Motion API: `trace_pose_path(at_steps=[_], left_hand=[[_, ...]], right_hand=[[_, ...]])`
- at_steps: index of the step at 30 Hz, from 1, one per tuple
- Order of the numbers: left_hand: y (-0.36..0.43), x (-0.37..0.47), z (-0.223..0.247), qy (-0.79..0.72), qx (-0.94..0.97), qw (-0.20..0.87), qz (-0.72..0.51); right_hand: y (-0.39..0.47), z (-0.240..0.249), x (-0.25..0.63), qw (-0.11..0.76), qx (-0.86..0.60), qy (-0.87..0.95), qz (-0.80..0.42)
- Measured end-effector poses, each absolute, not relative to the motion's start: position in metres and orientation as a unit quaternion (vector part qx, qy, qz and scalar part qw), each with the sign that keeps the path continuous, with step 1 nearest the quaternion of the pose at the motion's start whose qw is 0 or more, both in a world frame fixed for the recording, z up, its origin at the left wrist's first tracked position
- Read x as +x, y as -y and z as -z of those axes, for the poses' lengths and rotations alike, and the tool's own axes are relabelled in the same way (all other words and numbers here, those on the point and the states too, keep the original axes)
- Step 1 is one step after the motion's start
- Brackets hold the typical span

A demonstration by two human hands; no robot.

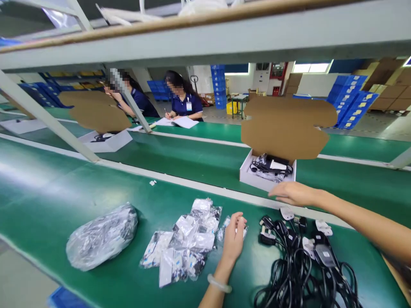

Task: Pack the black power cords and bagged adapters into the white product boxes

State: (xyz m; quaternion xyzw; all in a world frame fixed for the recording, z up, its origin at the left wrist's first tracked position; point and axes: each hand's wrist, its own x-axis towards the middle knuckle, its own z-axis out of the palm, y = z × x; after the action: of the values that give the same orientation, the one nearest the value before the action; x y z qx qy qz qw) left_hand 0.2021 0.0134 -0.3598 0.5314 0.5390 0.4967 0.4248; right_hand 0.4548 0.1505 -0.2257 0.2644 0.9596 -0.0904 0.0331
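My left hand (235, 233) has its fingers curled over a small clear plastic bag (222, 229), at the right side of a pile of similar bags (189, 239) on the green bench. Above the bench's raised edge, my right hand (293, 193) reaches leftward with its fingers extended and nothing visible in them. It is just in front of an open white box (257, 179) with a raised brown lid (285, 128). Black cables and a bagged item (261, 159) lie inside the box. Below my right hand is a heap of black power cords and adapters (295, 256).
A large filled plastic bag (102, 237) lies on the bench at the left. Another open box (109, 143) stands on the conveyor. A metal shelf beam (205, 42) spans overhead, with slanted posts at left. Two people in blue shirts sit across the line.
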Motion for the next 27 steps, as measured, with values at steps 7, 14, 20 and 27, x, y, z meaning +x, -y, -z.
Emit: trace_pose_path(at_steps=[7, 14, 20, 27], left_hand=[[-0.012, 0.210, 0.359, -0.553, 0.569, 0.396, -0.462], [-0.013, 0.211, 0.363, -0.554, 0.579, 0.385, -0.458], [-0.011, 0.215, 0.359, -0.532, 0.578, 0.422, -0.453], [-0.004, 0.227, 0.357, -0.493, 0.626, 0.428, -0.426]], right_hand=[[-0.048, 0.282, 0.458, 0.040, 0.053, -0.994, 0.087], [-0.062, 0.258, 0.457, 0.052, -0.008, -0.996, 0.070], [-0.049, 0.199, 0.459, 0.006, 0.057, -0.984, 0.166], [-0.025, 0.280, 0.451, 0.070, 0.024, -0.984, 0.162]])
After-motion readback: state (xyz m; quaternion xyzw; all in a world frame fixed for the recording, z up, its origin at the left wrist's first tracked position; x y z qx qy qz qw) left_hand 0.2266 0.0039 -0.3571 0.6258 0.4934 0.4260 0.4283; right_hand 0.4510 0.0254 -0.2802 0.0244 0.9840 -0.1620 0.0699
